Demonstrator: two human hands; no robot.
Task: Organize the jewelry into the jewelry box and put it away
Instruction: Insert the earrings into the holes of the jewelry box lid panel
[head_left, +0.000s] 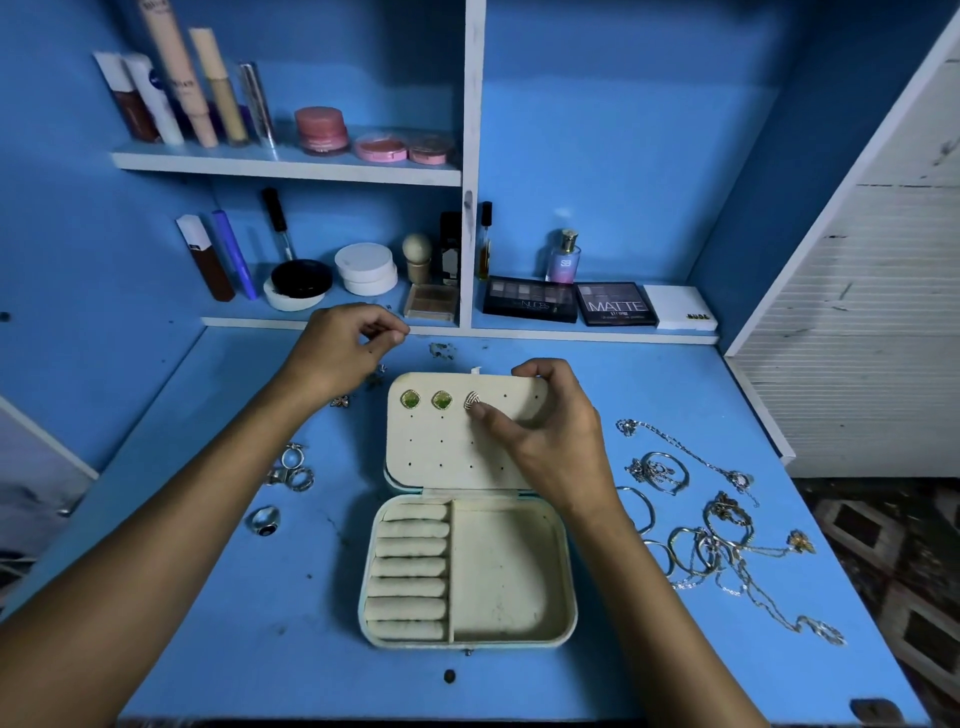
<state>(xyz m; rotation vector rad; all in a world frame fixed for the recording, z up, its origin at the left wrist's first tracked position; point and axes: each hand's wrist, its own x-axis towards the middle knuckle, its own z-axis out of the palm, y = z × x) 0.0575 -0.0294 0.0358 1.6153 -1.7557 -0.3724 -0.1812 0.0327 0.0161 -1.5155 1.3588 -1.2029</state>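
**Earring going into the lid panel, box lying open**

Forearms fill the near edge, reaching in from both sides over the blue surface (649, 395). On its middle lies the jewelry box (467, 571), opened flat, its long axis running away from the camera: the tray half is nearer, with ring rolls on the left and a bare compartment on the right, and the lid (457, 447) is hinged back beyond it, its perforated earring panel facing up. That open, flat pose leaves every slot reachable from above.

To the right of the box a tangle of bangles and chains (717, 540) is spread out, well apart from it. To the left sit loose rings (291, 470), with a dark-stoned ring (265, 521) nearer the camera.

My right hand (550, 431) curls round the lid's far right corner, probably steadying it, while its thumb rests against a ribbed earring (471, 401) in the top row. Two green earrings (426, 400) are already seated beside it.

My left hand (343, 343) hovers past the box's upper left, fingertips pinched together on something too small to make out, perhaps an earring back. A few small studs (340, 401) lie on the surface below that hand.
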